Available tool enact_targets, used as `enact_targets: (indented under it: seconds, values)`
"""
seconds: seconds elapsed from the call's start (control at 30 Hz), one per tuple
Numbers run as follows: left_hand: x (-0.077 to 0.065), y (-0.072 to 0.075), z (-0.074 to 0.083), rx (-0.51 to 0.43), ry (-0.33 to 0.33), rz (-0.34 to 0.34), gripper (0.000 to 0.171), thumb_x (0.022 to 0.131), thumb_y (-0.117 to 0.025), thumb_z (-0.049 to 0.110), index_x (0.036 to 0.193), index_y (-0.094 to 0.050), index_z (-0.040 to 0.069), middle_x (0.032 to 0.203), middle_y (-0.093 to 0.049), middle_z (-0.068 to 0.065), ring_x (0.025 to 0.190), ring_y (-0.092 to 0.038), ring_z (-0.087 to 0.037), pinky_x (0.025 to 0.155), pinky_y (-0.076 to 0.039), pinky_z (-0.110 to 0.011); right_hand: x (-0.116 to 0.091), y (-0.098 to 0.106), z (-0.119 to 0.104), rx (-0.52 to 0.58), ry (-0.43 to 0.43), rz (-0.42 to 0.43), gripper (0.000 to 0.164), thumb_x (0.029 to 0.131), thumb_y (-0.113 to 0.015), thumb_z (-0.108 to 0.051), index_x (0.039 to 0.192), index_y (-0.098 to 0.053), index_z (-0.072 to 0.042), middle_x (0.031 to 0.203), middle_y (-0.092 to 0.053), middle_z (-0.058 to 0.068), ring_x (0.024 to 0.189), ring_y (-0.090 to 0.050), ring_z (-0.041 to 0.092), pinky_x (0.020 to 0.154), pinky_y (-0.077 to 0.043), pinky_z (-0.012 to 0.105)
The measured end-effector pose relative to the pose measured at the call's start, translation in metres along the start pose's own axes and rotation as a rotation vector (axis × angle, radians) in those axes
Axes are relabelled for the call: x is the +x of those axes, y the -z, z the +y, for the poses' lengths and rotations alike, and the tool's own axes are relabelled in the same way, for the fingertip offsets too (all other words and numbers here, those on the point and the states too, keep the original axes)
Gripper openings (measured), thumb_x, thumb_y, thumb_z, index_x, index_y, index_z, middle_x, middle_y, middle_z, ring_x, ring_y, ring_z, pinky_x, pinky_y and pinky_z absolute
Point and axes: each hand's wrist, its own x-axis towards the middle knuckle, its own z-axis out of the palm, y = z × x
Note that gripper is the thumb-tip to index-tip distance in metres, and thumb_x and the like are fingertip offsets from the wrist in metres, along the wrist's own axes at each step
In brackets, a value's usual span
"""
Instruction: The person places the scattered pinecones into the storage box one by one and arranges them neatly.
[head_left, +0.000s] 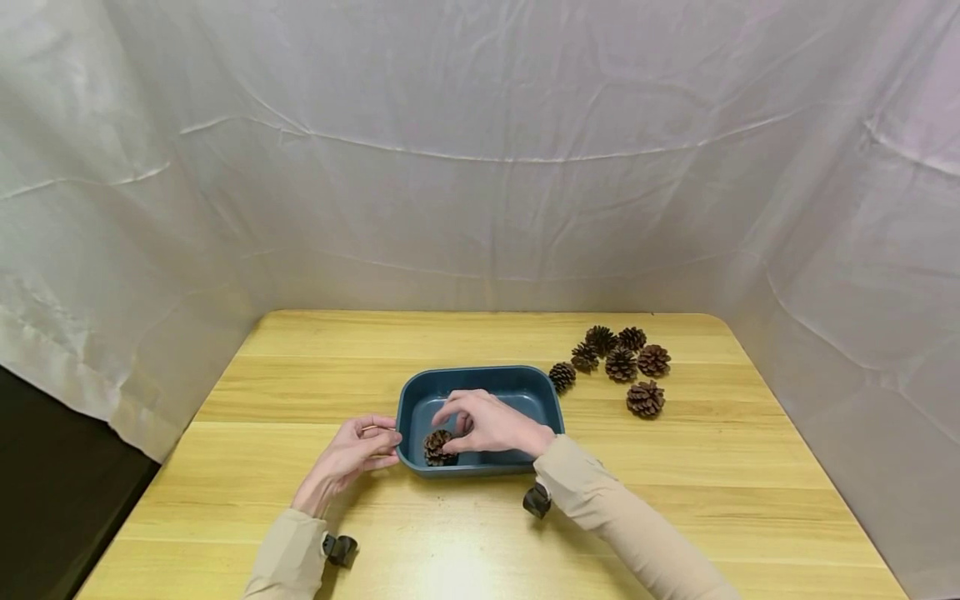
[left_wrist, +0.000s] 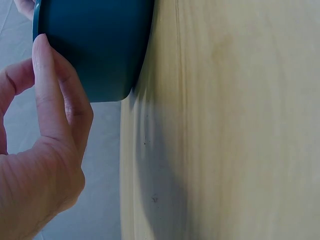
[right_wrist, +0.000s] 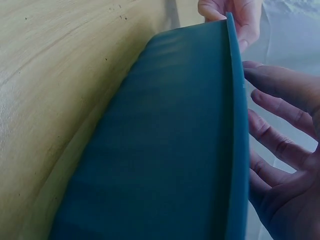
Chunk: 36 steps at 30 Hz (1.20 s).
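Inside the dark-blue, round-cornered rectangular tray, near its left corner, I find the brown, woody pine cone liable to roll should the right hand, fingers parted beside it, close off-centre; whether the left hand pinches the tray's end I cannot tell.

The head camera looks forward and down from above the left hand and right hand. I see the left wrist camera close behind its hand, facing the blue tray; the right wrist camera, as near, looks along it toward the left hand. The wrist views share tray and left hand.
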Motion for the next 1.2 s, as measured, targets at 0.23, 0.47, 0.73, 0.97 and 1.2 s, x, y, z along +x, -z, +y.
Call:
enact_targets:
  seconds: [0.23,0.47,0.73,0.97,1.2]
  values:
    - [0.0,0.0,-0.001,0.011,0.0,0.007,0.041,0.094,-0.06,0.002,0.128,-0.045,-0.016,0.092,-0.065,0.002,0.08,-0.067,-0.008,0.077,-0.064,-0.023,-0.006,0.005,0.003,0.067,-0.005,0.042,0.034,0.091,-0.075,-0.018,0.123,-0.07,-0.007,0.119,-0.065,0.014,0.083,-0.063,0.011,0.082,-0.062,0.027]
    - [0.0,0.0,-0.001,0.007,0.002,0.008,0.043,0.094,-0.06,0.002,0.13,-0.043,-0.017,0.093,-0.064,0.001,0.081,-0.067,-0.008,0.078,-0.064,-0.023,-0.014,0.011,0.009,0.117,-0.013,0.113,0.033,0.091,-0.076,-0.018,0.123,-0.07,-0.01,0.117,-0.065,0.015,0.084,-0.064,0.01,0.085,-0.061,0.026]
    - [0.0,-0.001,-0.001,-0.001,0.002,0.011,0.044,0.094,-0.06,0.002,0.13,-0.042,-0.017,0.094,-0.064,0.001,0.081,-0.067,-0.008,0.078,-0.064,-0.023,-0.022,0.021,0.015,0.191,-0.018,0.214,0.032,0.089,-0.078,-0.016,0.119,-0.07,-0.011,0.112,-0.067,0.011,0.083,-0.065,0.011,0.083,-0.062,0.029]
    - [0.0,-0.001,-0.001,-0.001,0.002,0.012,0.044,0.095,-0.06,0.002,0.13,-0.043,-0.017,0.093,-0.065,0.001,0.081,-0.067,-0.008,0.078,-0.064,-0.023,-0.03,0.028,0.023,0.245,-0.028,0.281,0.034,0.088,-0.078,-0.013,0.12,-0.069,-0.006,0.117,-0.066,0.022,0.089,-0.068,0.017,0.086,-0.062,0.033]
    - [0.0,-0.001,-0.001,-0.002,0.003,0.017,0.045,0.094,-0.06,0.002,0.13,-0.042,-0.018,0.093,-0.064,0.0,0.08,-0.067,-0.008,0.077,-0.064,-0.023,-0.038,0.036,0.031,0.333,-0.072,0.368,0.035,0.088,-0.077,-0.011,0.121,-0.069,-0.006,0.12,-0.069,0.015,0.095,-0.068,0.017,0.091,-0.061,0.032]
